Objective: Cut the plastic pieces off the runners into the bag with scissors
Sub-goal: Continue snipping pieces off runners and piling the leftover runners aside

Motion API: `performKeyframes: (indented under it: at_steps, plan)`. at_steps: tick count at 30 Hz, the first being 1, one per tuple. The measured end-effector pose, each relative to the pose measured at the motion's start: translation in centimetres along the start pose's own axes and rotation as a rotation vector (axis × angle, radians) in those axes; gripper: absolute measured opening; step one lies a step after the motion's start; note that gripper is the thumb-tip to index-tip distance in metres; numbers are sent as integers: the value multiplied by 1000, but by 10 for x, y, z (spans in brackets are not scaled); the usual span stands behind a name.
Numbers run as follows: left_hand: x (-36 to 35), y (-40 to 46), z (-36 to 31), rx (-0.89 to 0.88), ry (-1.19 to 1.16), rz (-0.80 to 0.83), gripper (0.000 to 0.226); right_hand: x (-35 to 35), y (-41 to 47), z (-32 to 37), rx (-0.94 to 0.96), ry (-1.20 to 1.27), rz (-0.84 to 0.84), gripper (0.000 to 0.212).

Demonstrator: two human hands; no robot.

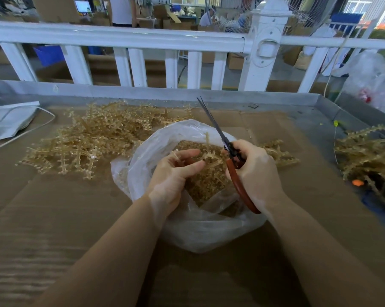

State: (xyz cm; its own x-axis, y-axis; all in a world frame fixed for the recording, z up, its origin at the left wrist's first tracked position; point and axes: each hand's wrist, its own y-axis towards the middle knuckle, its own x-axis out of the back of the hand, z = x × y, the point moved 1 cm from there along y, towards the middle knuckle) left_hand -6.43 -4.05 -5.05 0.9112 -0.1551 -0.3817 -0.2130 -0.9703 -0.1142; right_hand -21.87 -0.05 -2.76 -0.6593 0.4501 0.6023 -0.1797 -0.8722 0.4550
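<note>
Cardboard-covered table [54, 218], left hand [174, 173] pinching runner [209, 159] over bag [198, 229], right hand [257, 173] gripping scissors [222, 140]

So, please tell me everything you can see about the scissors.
The scissors have long, thin, dark metal blades and reddish-brown handles that look like plastic. The blades are almost closed and point up and away from the person, tilted to the left, with the tips in the air over the far edge of the clear plastic bag. The right hand grips the handles; one handle loop shows below the palm. The blades cut nothing now. The left hand holds a tan runner beside them, over the bag.
</note>
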Motion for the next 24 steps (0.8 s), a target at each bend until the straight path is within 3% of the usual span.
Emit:
performKeyframes:
  at_steps: [3, 7, 14, 19, 24]
  plan:
    - [-1, -1, 0, -13, 92, 96, 31, -1, -1, 3, 29, 31, -27, 22]
    - [-3, -2, 1, -75, 203, 62, 24, -1, -1, 4, 41, 45, -44, 22]
    - [-4, 2, -2, -36, 173, 132, 42, -2, -3, 3, 46, 87, -79, 23]
    - [-7, 6, 0, -120, 225, -31, 16, -2, -3, 2, 74, 105, -83, 23]
    - [-9, 11, -7, -171, 30, -80, 24, 3, 0, 0, 46, 164, -113, 28]
